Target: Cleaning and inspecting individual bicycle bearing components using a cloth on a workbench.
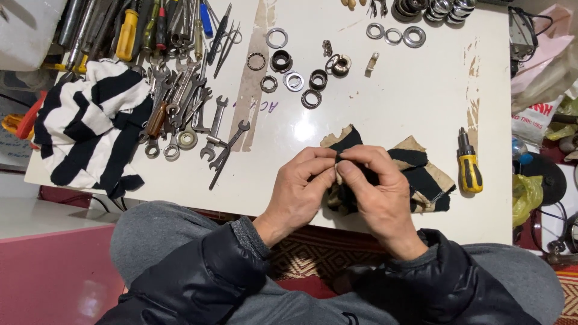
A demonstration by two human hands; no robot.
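My left hand (299, 191) and my right hand (378, 188) meet at the near edge of the white table (397, 102). Both pinch a dirty black-and-tan striped rag (426, 174) that lies under them. The fingertips press together at the rag's top fold; whether a small part sits inside the fold I cannot tell. Beyond the hands, at mid-table, lie several metal rings and bearing parts (294, 78).
A yellow-and-black screwdriver (468, 170) lies right of the rag. Wrenches (212, 129) and other tools are piled at the left beside a black-and-white striped cloth (90, 129). More rings (394, 35) sit at the far edge. Bags and clutter stand beyond the right side.
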